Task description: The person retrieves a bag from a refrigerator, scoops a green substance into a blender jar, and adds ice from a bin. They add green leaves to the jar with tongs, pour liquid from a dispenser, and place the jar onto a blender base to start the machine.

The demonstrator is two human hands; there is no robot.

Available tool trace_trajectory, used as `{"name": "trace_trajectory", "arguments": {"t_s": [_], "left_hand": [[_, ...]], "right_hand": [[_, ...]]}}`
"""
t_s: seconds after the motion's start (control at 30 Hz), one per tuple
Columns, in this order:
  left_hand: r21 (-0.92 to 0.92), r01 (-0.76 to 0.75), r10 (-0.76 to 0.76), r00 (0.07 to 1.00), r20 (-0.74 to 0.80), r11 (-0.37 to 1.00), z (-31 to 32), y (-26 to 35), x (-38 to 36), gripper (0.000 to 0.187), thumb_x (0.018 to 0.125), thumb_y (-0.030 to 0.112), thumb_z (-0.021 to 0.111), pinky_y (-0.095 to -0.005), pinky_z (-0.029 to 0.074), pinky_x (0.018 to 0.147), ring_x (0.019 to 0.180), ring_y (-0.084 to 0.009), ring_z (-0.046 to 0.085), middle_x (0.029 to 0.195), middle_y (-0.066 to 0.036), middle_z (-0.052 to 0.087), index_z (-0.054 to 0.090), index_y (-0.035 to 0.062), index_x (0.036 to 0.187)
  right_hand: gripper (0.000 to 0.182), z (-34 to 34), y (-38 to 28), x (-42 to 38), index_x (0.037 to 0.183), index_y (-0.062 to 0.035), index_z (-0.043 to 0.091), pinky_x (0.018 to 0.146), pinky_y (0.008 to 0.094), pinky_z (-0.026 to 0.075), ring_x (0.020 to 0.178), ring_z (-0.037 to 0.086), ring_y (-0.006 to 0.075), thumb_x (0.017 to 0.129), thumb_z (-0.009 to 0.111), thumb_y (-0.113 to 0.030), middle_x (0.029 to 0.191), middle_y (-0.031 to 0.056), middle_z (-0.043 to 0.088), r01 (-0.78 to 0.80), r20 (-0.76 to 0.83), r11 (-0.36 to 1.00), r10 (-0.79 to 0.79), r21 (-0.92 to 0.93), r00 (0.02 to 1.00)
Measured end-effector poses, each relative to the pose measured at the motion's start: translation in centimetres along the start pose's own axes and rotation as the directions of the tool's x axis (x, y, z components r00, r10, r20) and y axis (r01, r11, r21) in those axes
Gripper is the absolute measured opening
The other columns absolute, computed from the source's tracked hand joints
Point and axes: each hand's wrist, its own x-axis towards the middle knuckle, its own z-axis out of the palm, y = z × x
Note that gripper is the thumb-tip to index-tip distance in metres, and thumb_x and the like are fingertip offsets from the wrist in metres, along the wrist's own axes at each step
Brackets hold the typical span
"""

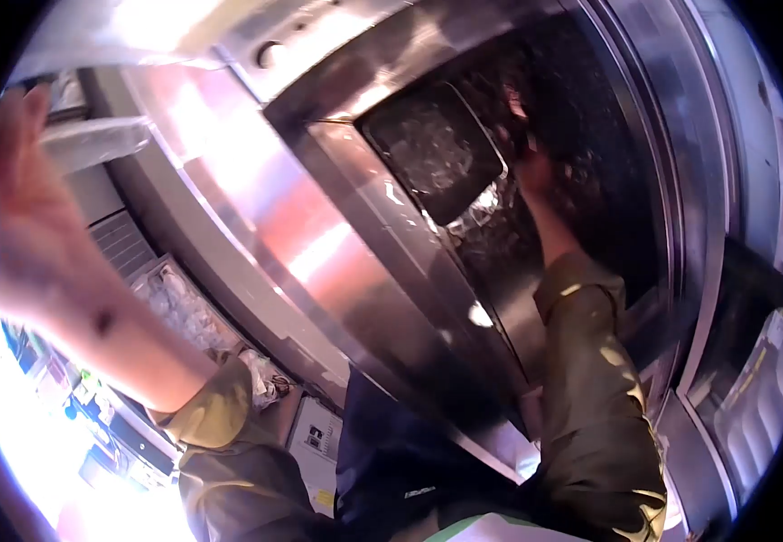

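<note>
My right hand (pixel 529 167) reaches up into the dark opening of a large stainless steel machine (pixel 319 226). It lies against the right edge of a dark square tray (pixel 428 144) whose surface glints like ice or wet foil. The fingers are lost in shadow, so the grip is unclear. My left hand (pixel 12 199) is raised at the far left, blurred, palm flat and fingers apart, holding nothing. It hovers beside the machine's steel side. Both arms wear olive-green sleeves (pixel 590 397).
Clear plastic-wrapped packs (pixel 184 312) lie below the machine on the left. A small white labelled box (pixel 315 438) sits near my body. White ribbed trays (pixel 762 397) stand at the right behind a steel door frame (pixel 708 226). Glare fills the bottom left.
</note>
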Motion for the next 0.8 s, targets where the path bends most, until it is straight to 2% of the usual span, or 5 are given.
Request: {"name": "trace_trajectory", "arguments": {"t_s": [0.3, 0.5, 0.57, 0.67, 0.8], "left_hand": [[-0.087, 0.067, -0.066, 0.998, 0.023, 0.994, 0.3, 0.3, -0.1, 0.036, 0.087, 0.017, 0.036, -0.0271, 0.035, 0.065, 0.049, -0.0083, 0.022, 0.052, 0.003, 0.018, 0.025, 0.0134, 0.053], [-0.172, 0.066, -0.075, 0.996, -0.042, 0.983, 0.6, 0.3, 0.2, 0.030, 0.080, 0.015, 0.053, -0.0237, 0.035, 0.061, 0.047, -0.0086, 0.025, 0.051, 0.003, 0.023, 0.039, 0.0093, 0.054], [-0.188, 0.085, -0.102, 0.991, -0.087, 0.978, 1.0, 0.7, 0.2, 0.032, 0.081, 0.014, 0.054, -0.0243, 0.032, 0.055, 0.045, -0.0087, 0.025, 0.048, 0.002, 0.027, 0.040, 0.0086, 0.052], [-0.086, 0.151, -0.168, 0.955, -0.243, 0.985, 2.4, 2.1, -0.1, 0.028, 0.082, 0.012, 0.056, -0.0234, 0.039, 0.054, 0.049, -0.0080, 0.040, 0.051, -0.001, 0.044, 0.045, 0.0080, 0.057], [-0.163, 0.239, -0.277, 0.923, -0.268, 0.957, 2.4, 2.7, 0.0, 0.022, 0.079, 0.013, 0.061, -0.0182, 0.034, 0.046, 0.046, -0.0055, 0.038, 0.052, 0.002, 0.044, 0.047, 0.0100, 0.062]], "right_hand": [[0.025, 0.5, -3.3, -4.2, 0.100, -0.0131, 0.057, 0.086, 0.0477, 0.032, 0.093, 0.050, 0.0300, 0.078, 0.049, -0.019, 0.085, 0.0107, 0.060, 0.266, 0.130, 0.955, -0.282, 0.131, 0.950], [0.018, -1.4, -1.3, -2.0, 0.084, -0.0088, 0.054, 0.039, 0.0209, 0.029, 0.044, 0.037, 0.0062, 0.089, 0.039, -0.017, 0.058, -0.0027, 0.045, -0.558, 0.711, 0.535, -0.122, 0.635, 0.692], [0.017, -2.3, -0.3, -2.6, 0.085, -0.0081, 0.053, 0.041, 0.0210, 0.030, 0.045, 0.039, 0.0067, 0.090, 0.040, -0.018, 0.058, -0.0025, 0.045, 0.155, 0.304, 0.614, -0.576, 0.774, 0.759], [0.017, -6.7, -1.1, -4.8, 0.088, -0.0076, 0.051, 0.045, 0.0209, 0.032, 0.049, 0.041, 0.0068, 0.090, 0.040, -0.020, 0.062, -0.0020, 0.047, 0.254, 0.262, 0.552, -0.689, 0.795, 0.676], [0.017, -17.8, -5.5, -9.0, 0.093, -0.0081, 0.049, 0.050, 0.0197, 0.034, 0.055, 0.042, 0.0052, 0.090, 0.041, -0.023, 0.067, -0.0030, 0.047, -0.484, 0.676, 0.544, -0.230, 0.685, 0.700]]}}
